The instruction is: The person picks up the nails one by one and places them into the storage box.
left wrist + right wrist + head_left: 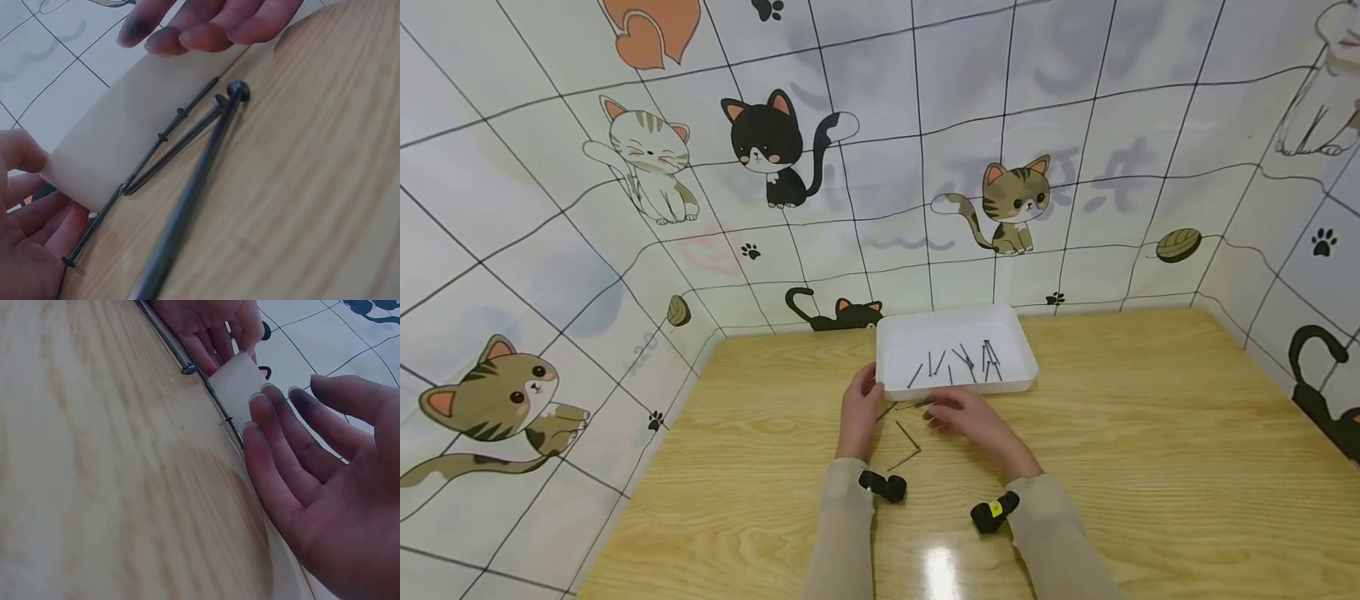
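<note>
A white plastic tray [910,333] stands near the back wall with several dark nails [970,362] scattered inside. My left hand [859,417] holds the tray's front left corner, with its fingers bent around the wall and rim. In front of the tray, my right hand [966,417] hovers palm inward, its fingers gently bent and apart, fingertips close to the tray's front side. More nails [187,187] lie loose on the table between the two hands, some in a line along the tray's base. The right wrist view shows nothing between the right fingers [269,450].
The wooden table [1150,433] reaches the wall, which is covered with a cat-patterned sheet [880,167]. Dark wrist cameras [883,486] sit on both sleeves. Two of the loose nails [908,437] lie nearest me, forming an angle.
</note>
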Demonstrator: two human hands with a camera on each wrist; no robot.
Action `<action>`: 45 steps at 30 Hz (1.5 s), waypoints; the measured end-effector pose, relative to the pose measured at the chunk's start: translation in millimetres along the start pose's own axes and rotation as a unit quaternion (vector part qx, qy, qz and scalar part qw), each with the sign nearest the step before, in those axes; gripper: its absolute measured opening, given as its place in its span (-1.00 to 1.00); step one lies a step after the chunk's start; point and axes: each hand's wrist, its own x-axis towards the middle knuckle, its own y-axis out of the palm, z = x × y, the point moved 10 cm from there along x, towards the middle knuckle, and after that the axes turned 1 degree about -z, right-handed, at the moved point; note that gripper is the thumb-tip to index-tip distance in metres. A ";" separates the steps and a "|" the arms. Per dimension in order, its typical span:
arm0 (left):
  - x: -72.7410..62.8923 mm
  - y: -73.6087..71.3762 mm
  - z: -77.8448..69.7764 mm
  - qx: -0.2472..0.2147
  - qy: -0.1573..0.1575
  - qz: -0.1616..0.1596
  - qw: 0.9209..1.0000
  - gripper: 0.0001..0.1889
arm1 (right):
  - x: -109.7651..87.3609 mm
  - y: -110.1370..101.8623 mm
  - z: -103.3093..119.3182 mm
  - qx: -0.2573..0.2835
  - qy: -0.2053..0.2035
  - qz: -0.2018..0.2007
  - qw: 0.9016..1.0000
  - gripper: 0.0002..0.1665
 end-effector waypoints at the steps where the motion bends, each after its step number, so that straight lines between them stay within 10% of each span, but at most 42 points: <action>1: -1.0 0.3 -2.8 0.001 0.001 0.001 1.000 -0.54 | 0.4 0.9 -0.3 -0.006 -0.001 0.000 1.000 -0.53; 23: 11.9 -1.8 19.8 0.014 0.008 -0.017 1.000 -0.56 | -5.4 45.8 24.1 -0.286 -0.048 0.068 0.955 -0.63; 45: 11.7 -1.8 24.0 0.016 -0.005 -0.019 1.000 -0.57 | -9.5 64.0 20.9 -0.384 -0.057 0.077 0.918 -0.91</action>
